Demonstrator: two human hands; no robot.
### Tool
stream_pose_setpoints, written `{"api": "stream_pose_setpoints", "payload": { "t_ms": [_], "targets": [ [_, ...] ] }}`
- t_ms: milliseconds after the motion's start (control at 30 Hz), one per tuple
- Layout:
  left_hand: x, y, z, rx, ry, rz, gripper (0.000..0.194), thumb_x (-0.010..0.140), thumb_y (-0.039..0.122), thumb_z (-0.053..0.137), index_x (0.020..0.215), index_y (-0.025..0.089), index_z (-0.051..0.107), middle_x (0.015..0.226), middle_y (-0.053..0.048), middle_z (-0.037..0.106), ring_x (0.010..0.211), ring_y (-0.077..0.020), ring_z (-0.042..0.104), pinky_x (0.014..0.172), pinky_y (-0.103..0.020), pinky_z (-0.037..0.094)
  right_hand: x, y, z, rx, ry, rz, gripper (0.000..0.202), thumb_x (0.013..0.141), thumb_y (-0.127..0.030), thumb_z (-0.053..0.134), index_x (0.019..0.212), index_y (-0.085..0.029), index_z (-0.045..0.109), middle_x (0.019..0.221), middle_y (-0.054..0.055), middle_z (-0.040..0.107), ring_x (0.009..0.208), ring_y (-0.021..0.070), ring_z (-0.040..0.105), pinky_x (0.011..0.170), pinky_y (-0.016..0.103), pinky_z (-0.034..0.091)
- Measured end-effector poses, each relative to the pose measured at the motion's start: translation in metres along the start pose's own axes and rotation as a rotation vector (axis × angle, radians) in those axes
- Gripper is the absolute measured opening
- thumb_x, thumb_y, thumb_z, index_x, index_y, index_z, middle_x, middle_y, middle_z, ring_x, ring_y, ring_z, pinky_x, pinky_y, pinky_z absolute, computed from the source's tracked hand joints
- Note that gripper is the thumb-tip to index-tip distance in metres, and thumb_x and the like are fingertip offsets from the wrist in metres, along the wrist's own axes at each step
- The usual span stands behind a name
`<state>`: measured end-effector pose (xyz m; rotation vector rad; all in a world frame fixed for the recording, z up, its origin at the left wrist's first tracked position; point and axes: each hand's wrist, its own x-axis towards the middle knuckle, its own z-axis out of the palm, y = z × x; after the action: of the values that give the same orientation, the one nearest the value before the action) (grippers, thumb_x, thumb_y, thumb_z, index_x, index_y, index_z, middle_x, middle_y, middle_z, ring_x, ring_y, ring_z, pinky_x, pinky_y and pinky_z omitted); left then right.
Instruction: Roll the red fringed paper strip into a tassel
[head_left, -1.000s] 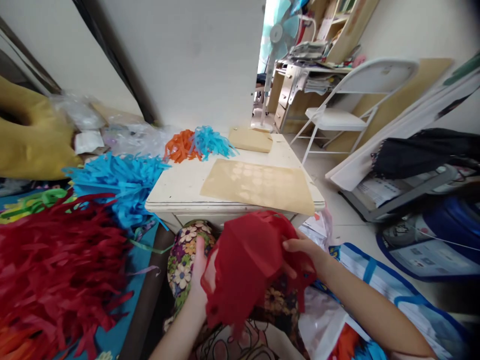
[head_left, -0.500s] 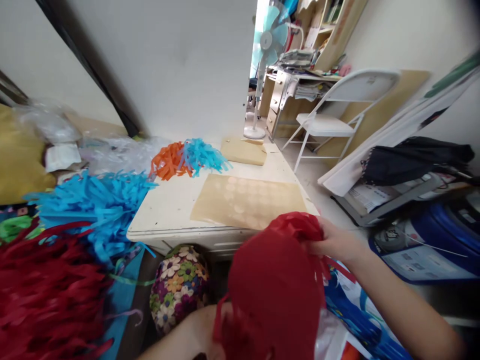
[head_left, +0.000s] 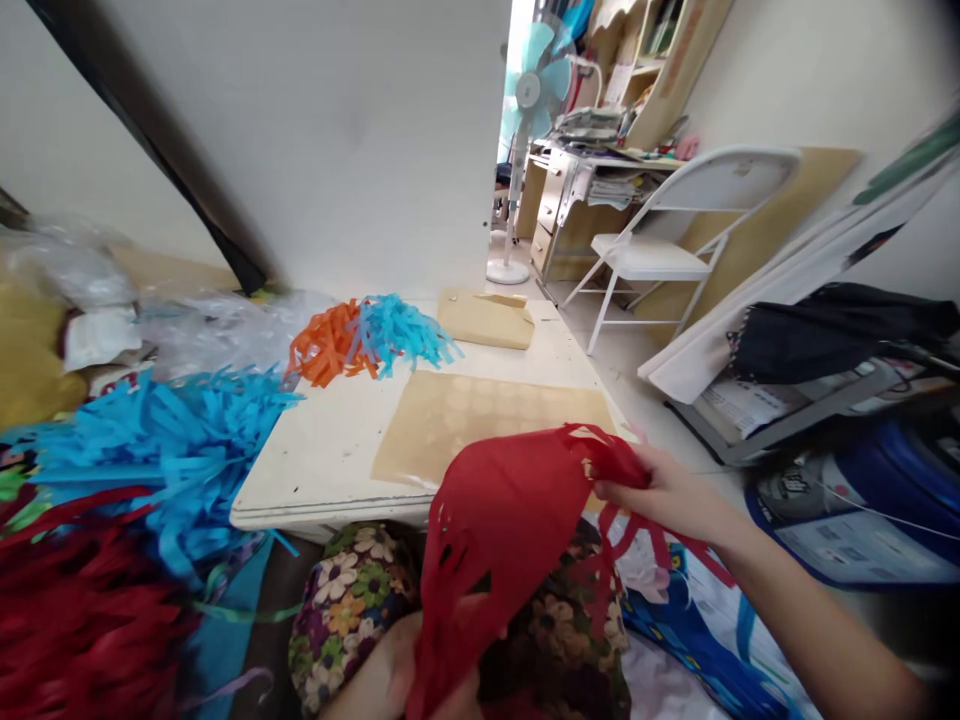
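Looks like a red sheet [head_left: 502, 490], thin and limp, plain across the middle and cut into strips [head_left: 439, 640] at both ends. Held aloft by the near edge of the bench [head_left: 315, 440], hiding part of that edge from view. Gathered and crumpled at the upper end in the right hand [head_left: 675, 490], with loose strips dangling below and trailing rightward beneath it. Slopes down from there to the left hand [head_left: 394, 655], partly covering it, with dark gaps showing between strips.
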<state>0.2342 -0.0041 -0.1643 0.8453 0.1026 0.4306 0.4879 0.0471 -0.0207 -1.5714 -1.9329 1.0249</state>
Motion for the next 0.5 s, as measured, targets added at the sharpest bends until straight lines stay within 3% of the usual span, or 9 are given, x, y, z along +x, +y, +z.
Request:
{"api": "stream_pose_setpoints", "payload": {
  "t_ms": [67, 133, 200, 233, 300, 367, 500],
  "targets": [
    [-0.013, 0.014, -0.001, -0.048, -0.041, -0.062, 0.055, 0.049, 0.028, 0.071, 0.098, 0.017, 0.05, 0.051, 0.004, 0.055, 0.048, -0.0111, 0.054, 0.059, -0.028, 0.044, -0.002, 0.007, -0.006, -0.026, -0.011, 0.023, 0.028, 0.07, -0.035, 0.052, 0.088, -0.014, 0.056, 0.084, 0.003, 0.061, 0.076, 0.019, 0.055, 0.068, 0.028, 0.044],
    [-0.03, 0.045, 0.001, -0.055, 0.021, -0.145, 0.057, 0.048, 0.025, 0.07, 0.1, 0.016, 0.048, 0.042, 0.008, 0.051, 0.035, -0.0068, 0.046, 0.053, -0.027, 0.044, -0.002, 0.013, -0.012, -0.034, -0.077, 0.02, 0.029, 0.07, -0.033, 0.051, 0.092, -0.014, 0.055, 0.087, 0.003, 0.061, 0.077, 0.0191, 0.055, 0.069, 0.028, 0.044],
    [-0.043, 0.089, 0.004, 0.072, 0.327, -0.245, 0.043, 0.059, 0.021, 0.06, 0.1, 0.016, 0.048, 0.042, 0.009, 0.05, 0.036, -0.0043, 0.044, 0.054, -0.025, 0.044, 0.0, 0.016, -0.017, -0.061, -0.149, 0.035, 0.029, 0.071, -0.031, 0.05, 0.094, -0.014, 0.053, 0.087, 0.003, 0.061, 0.077, 0.0186, 0.055, 0.067, 0.027, 0.045],
    [-0.047, 0.112, 0.004, 0.166, 0.406, -0.344, 0.042, 0.06, 0.019, 0.058, 0.101, 0.016, 0.046, 0.043, 0.009, 0.051, 0.037, -0.0043, 0.044, 0.05, -0.021, 0.042, 0.002, 0.017, -0.019, -0.079, -0.181, 0.052, 0.028, 0.071, -0.03, 0.049, 0.094, -0.014, 0.053, 0.085, 0.002, 0.061, 0.075, 0.0183, 0.056, 0.066, 0.026, 0.045],
    [-0.048, 0.156, 0.001, 0.387, 0.463, -0.587, 0.035, 0.059, 0.017, 0.055, 0.094, 0.012, 0.048, 0.047, 0.006, 0.055, 0.038, -0.006, 0.046, 0.04, -0.015, 0.035, 0.008, 0.019, -0.025, -0.118, -0.246, 0.083, 0.029, 0.07, -0.03, 0.05, 0.094, -0.015, 0.053, 0.084, 0.001, 0.061, 0.074, 0.0176, 0.056, 0.064, 0.024, 0.045],
    [-0.042, 0.19, -0.008, 0.511, 0.574, -0.684, 0.029, 0.056, 0.018, 0.056, 0.083, 0.013, 0.05, 0.045, 0.008, 0.052, 0.036, -0.0049, 0.044, 0.036, -0.013, 0.031, 0.016, 0.021, -0.032, -0.165, -0.318, 0.088, 0.03, 0.067, -0.029, 0.053, 0.094, -0.017, 0.054, 0.085, 0.0, 0.061, 0.076, 0.0173, 0.056, 0.064, 0.022, 0.045],
    [-0.027, 0.222, -0.036, 0.682, 0.624, -0.873, 0.026, 0.049, 0.023, 0.06, 0.071, 0.015, 0.048, 0.045, 0.008, 0.048, 0.035, -0.0053, 0.041, 0.035, -0.015, 0.033, 0.032, 0.03, -0.048, -0.302, -0.443, 0.105, 0.027, 0.062, -0.023, 0.054, 0.088, -0.014, 0.055, 0.076, 0.0, 0.06, 0.068, 0.0156, 0.055, 0.056, 0.02, 0.043]
  ]
}}
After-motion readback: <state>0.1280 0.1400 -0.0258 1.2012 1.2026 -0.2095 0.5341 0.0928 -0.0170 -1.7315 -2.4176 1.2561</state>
